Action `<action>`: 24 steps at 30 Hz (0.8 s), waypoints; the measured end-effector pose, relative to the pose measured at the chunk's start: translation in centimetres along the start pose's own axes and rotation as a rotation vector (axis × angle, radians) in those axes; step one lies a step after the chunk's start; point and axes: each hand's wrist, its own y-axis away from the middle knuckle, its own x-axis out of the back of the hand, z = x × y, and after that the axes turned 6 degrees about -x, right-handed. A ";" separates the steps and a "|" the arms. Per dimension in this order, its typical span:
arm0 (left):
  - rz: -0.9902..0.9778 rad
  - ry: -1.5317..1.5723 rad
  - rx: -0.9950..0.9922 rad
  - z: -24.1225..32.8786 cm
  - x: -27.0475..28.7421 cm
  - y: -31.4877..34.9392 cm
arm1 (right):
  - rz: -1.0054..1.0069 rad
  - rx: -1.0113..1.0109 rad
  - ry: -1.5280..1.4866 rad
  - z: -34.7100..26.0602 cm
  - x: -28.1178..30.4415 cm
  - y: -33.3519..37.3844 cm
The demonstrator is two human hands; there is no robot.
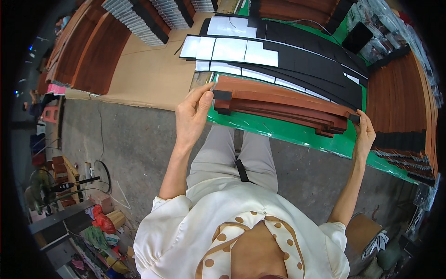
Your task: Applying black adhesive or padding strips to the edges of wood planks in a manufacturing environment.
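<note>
Head view: the worker's at the near side of the green bench (278,129), both hands up at its near edge. L hand (190,114) has the L end of the top brown panel (283,96), thumb & index clamped on it by the black end pc (222,95). R hand (364,137) is at the opp. end, fingertips clamped on the R end by its own black pc; exact thumb position's hard to tell. So that panel spans hand to hand, lengthwise over the near part of the bench, w/ a few more brown pcs (283,116) right under it; touching or not, can't tell.

Just behind, mid-bench: black strips (316,69) lying in overlapping rows, white sheets (227,49) on their L portion. R end of bench: tall stack of brown panels w/ black ends (395,93). Far R corner: clear plastic wrap (374,46) beside a dark flat obj. (357,37). Far edge: more brown pcs (292,10).

L of bench: cardboard sheet (148,69) carrying upright brown stacks (100,56). Well off to bench's lower L, on the concrete floor (139,135): red bag (103,221) amid misc. clutter.
</note>
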 end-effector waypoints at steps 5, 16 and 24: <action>-0.073 -0.040 -0.367 -3.6 0.5 -1.3 | 0.039 0.056 -0.223 1.2 -0.8 0.8; -0.159 -0.056 -0.335 -6.3 -0.3 0.3 | 0.109 0.025 -0.059 2.0 -2.3 2.5; 0.050 -0.339 -0.529 -5.5 -1.8 0.2 | 0.249 0.353 0.254 -0.3 -4.3 3.8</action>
